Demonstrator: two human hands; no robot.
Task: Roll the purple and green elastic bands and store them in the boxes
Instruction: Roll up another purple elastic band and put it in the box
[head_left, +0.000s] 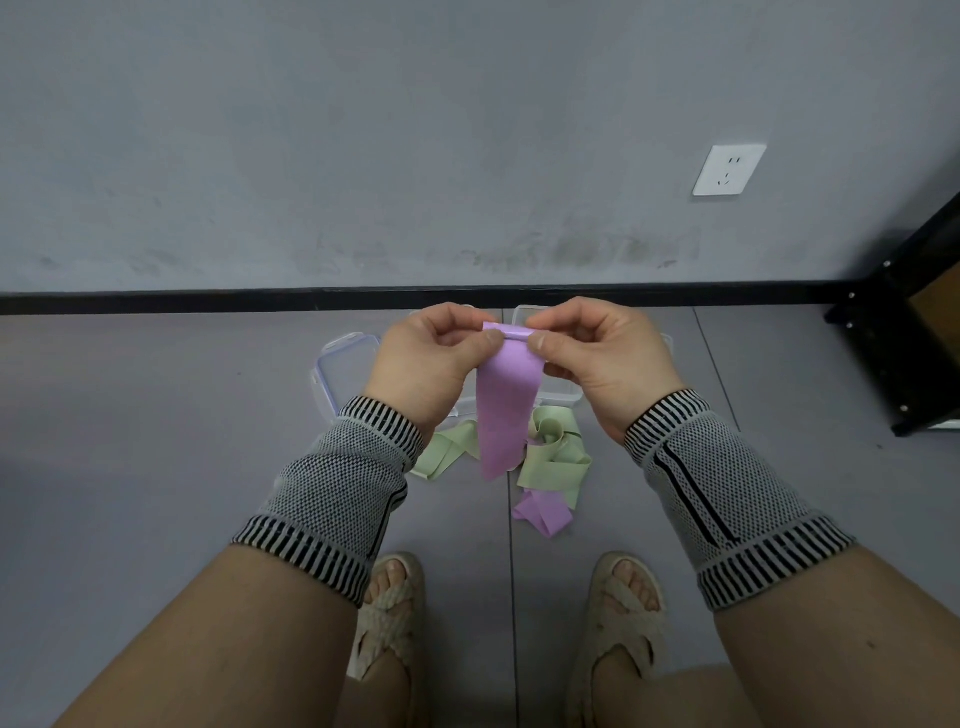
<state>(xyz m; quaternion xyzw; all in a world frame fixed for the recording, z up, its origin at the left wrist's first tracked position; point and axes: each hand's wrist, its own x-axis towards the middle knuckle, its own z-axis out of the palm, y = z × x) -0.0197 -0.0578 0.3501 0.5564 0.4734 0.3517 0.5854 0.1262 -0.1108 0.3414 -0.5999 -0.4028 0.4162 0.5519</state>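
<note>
The purple band (506, 410) is held up in front of the person, above the floor (156, 441). Its top end is turned over into a small tight roll, and both hands pinch that roll. The left hand (434, 358) holds the left end of the roll between curled fingers and thumb; the right hand (597, 358) holds the right end the same way. The 2 thumbs lie close together on the near side of the roll. Below the hands the band hangs down flat, and its loose tail lies folded on the floor near the feet.

The green band (550, 457) lies in a loose heap on the floor, partly behind the hanging purple strip, with 1 strand running out to the left.

Clear plastic boxes (340, 369) sit on the floor beyond the bands, close to the black skirting at the foot of the wall (363, 156); the hands hide most of them, so I cannot tell how many there are.

Both wrists wear grey knitted wrist supports (337, 488) with striped edges. A white socket (727, 170) is on the wall at the right, and a black shelf frame (904, 332) stands in the right corner. The feet wear woven sandals (389, 618).
</note>
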